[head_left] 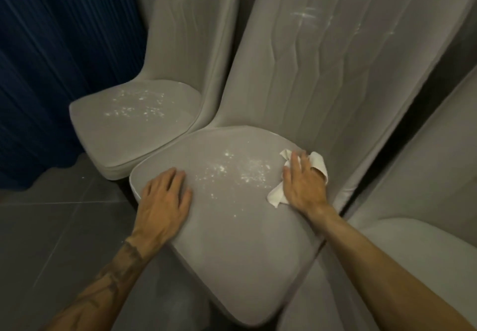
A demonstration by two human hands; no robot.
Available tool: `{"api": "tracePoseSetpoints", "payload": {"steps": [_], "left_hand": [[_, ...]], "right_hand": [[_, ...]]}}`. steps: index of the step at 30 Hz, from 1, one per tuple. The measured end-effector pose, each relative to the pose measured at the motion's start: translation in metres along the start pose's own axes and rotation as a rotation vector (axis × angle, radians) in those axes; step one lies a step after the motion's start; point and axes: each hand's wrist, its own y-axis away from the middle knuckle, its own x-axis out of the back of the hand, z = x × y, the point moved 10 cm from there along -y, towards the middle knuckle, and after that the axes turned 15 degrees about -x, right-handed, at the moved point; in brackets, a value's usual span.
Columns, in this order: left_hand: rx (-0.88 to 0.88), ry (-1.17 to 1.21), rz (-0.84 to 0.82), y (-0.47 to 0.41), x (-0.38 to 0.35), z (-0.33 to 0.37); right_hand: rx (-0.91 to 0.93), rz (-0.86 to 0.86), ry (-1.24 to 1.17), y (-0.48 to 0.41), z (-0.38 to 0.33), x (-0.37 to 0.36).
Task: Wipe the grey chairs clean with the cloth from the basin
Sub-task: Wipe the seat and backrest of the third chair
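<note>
Head view. The middle grey chair (232, 248) fills the centre of the frame, and I place everything else from its seat.

- My left grip (165, 201) is at the seat's front-left corner. It lies palm down on the fabric with the fingers straight and spread, holding nothing.
- My left forearm (121, 263) is tattooed and comes in over the seat's front-left side.
- My right grip (303, 183) is at the seat's back-right edge, near where the seat meets the backrest. It lies flat with the fingers extended, pressing down on the white cloth (319, 166).
- The cloth is bunched under that palm. Folds stick out past the fingertips, along the little-finger side, and below the thumb toward the seat's centre.
- White specks (247, 173) are scattered over the middle of the seat, between my two grips and just left of the cloth.
- Pale smears (307, 15) show high on this chair's backrest.
- A second grey chair (124, 139) stands left of and behind the seat, its cushion edge close against it. It has a powdery patch (136, 106) of its own.
- A third grey chair (413, 253) stands right of the seat and is only partly in frame.
- A blue pleated curtain (51, 72) hangs far left, beyond the second chair.
- Dark floor tiles (51, 227) lie below the seat's left side.
</note>
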Motion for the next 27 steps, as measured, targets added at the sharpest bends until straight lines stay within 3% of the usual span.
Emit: {"api": "tracePoseSetpoints", "payload": {"steps": [2, 6, 8, 14, 16, 21, 27], "left_hand": [[0.017, 0.009, -0.012, -0.016, -0.002, -0.03], [-0.002, 0.015, -0.034, -0.051, -0.008, -0.066], [-0.059, 0.017, -0.058, -0.067, -0.015, -0.069], [-0.128, 0.001, -0.024, -0.074, -0.027, -0.075], [-0.125, -0.008, -0.039, -0.074, -0.029, -0.075], [-0.124, -0.035, -0.043, -0.076, -0.035, -0.076], [-0.139, -0.038, -0.032, -0.076, -0.039, -0.08]], "right_hand": [[-0.021, -0.022, 0.033, 0.001, -0.01, -0.004], [0.217, -0.068, -0.011, 0.064, -0.036, -0.019], [0.243, -0.072, -0.087, 0.079, -0.029, -0.017], [-0.192, 0.022, -0.083, -0.005, 0.002, -0.002], [-0.196, 0.028, -0.075, -0.001, -0.022, -0.006], [0.029, -0.022, -0.017, 0.042, -0.052, -0.021], [-0.241, 0.016, -0.015, -0.012, -0.017, -0.003]]}}
